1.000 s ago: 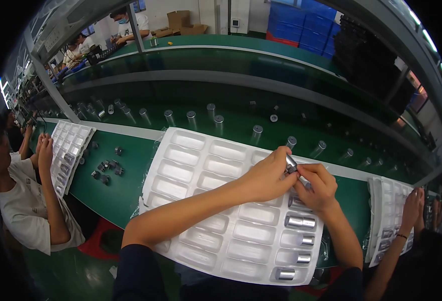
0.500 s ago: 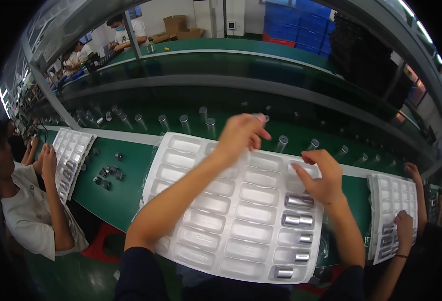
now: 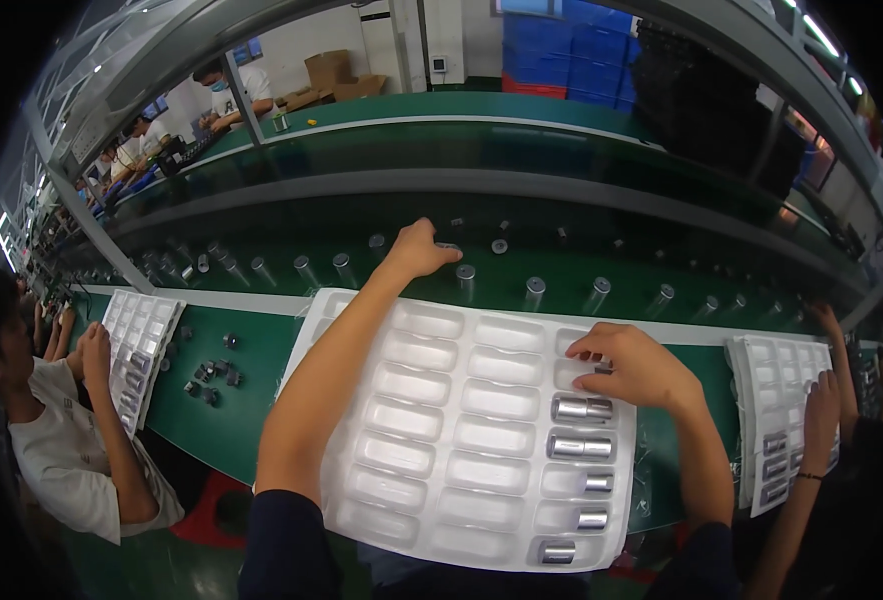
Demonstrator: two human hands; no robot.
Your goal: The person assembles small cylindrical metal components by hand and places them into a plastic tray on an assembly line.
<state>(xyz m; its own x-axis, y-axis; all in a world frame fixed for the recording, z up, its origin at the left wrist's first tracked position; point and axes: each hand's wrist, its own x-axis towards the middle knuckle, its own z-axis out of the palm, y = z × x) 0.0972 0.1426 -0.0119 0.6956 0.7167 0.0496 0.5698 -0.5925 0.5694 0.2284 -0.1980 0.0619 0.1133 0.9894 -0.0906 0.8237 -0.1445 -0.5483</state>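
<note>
1. Nearest the wearer, a white blister tray [image 3: 431, 440] is seen lying flat on the green bench [image 3: 251, 370]. Its right-hand column holds metal cylinders [image 3: 581, 447] lying on their sides; the other pockets are seen empty.
2. The right hand [image 3: 633, 368] is rested on the tray's upper right pockets. Its fingers [image 3: 589, 352] are curled and bunched over a small part that is pressed into a pocket; a firm pinch cannot be told.
3. The left hand [image 3: 419, 250] is stretched beyond the tray to the belt [image 3: 561, 270]. Its fingers are curled close to an upright cylinder [image 3: 464, 277]; whether one is gripped cannot be told.
4. Step in hand, as judged: a cylinder is being fetched from the belt while another is seated in the tray. Filling is judged at an early stage.
5. The next move is judged to call for a secure pinch on the upright cylinder, and for it to be turned on its side over the next free pocket.
6. Further upright cylinders are ranged in a row along the belt.
7. Similar trays are worked by a person [image 3: 61, 440] at left and by another hand [image 3: 819, 415] at right; loose parts [image 3: 211, 370] are scattered on the bench.
8. Beyond, a second line, cardboard boxes [image 3: 336, 75] and blue crates [image 3: 561, 50] are noted.
</note>
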